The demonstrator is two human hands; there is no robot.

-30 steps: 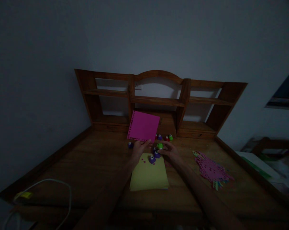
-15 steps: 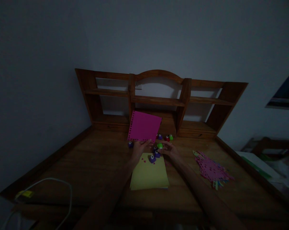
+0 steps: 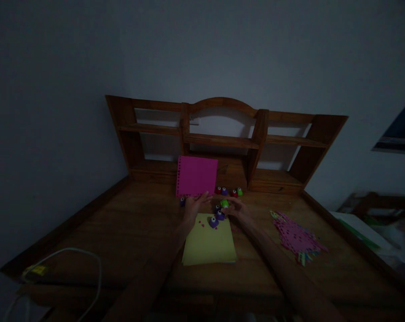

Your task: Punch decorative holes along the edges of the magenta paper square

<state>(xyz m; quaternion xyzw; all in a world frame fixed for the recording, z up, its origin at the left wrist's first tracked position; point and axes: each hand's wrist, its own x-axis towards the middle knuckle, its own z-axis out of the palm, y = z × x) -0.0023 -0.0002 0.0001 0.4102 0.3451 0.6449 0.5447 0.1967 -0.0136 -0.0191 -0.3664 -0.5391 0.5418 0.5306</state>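
My left hand (image 3: 193, 208) grips the lower edge of a bright pink sheet of paper (image 3: 197, 176), held up with its face toward me. Rows of small punched holes run along the sheet's left and bottom edges. In my right hand (image 3: 240, 211) is a small green craft punch (image 3: 224, 203), pinched between thumb and fingers. Just below it, a purple punch (image 3: 213, 222) rests on a stack of yellow paper (image 3: 209, 246), with other purple punches (image 3: 220, 215) close by. Tiny pink cut-outs (image 3: 200, 222) lie scattered on the yellow paper.
Red, purple and green punches (image 3: 234, 193) stand at the back of the wooden desk (image 3: 122, 232), before a shelf unit (image 3: 221, 142). Another dark punch (image 3: 182, 202) sits left. Punched pink strips (image 3: 298, 237) lie in a pile at right. A white cable (image 3: 100, 268) loops at front left.
The pink sheet has shifted left and become more level, uncovering a red punch behind it. My left hand moved slightly left with it. My right hand and the green punch have barely moved.
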